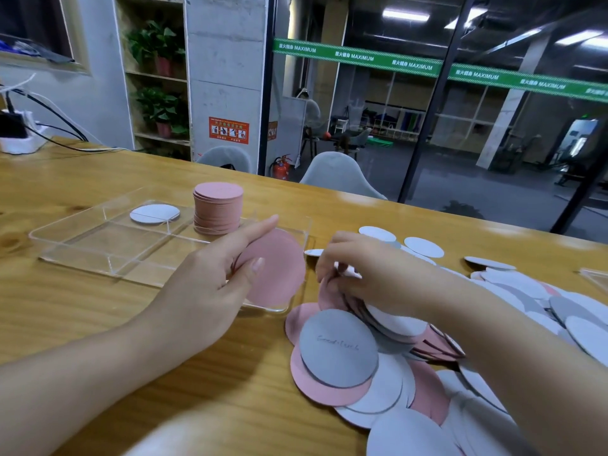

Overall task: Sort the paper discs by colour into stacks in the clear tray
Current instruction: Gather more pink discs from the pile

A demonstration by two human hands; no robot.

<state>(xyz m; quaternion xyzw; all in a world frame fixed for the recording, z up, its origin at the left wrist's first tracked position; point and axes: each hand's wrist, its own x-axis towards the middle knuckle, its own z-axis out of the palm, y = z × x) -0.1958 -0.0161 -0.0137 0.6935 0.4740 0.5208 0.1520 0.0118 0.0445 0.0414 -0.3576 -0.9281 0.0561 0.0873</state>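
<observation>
Left hand: the left hand is over the near right part of the clear tray, holding a small bunch of pink discs edge-on between thumb and fingers; the fingers are nearly straight, the thumb pressed on the top disc's face.
Right hand: the right hand sits at 3 o'clock from the left hand, fingers curled down into the loose pile, pinching the edges of pink and white discs there; exactly which disc is gripped cannot be told.
Clear tray: on the wooden surface, at 10 o'clock from the left hand, divided into compartments by clear walls.
Pink stack: a tall pink stack stands upright in the far middle compartment, at 12 o'clock from the left hand.
White stack: a low white stack lies in the far compartment just left of the pink stack, at its 9 o'clock.
Loose pile: mixed pink and white discs, overlapping, spread over the surface from the tray's right edge toward 3 and 5 o'clock.
Written disc: a grey-white disc with faint handwriting lies on top of a pink one at the pile's near left.
Power strip: a white power strip with cables lies at the surface's far left corner.
Chairs: two grey chairs stand beyond the far edge.
</observation>
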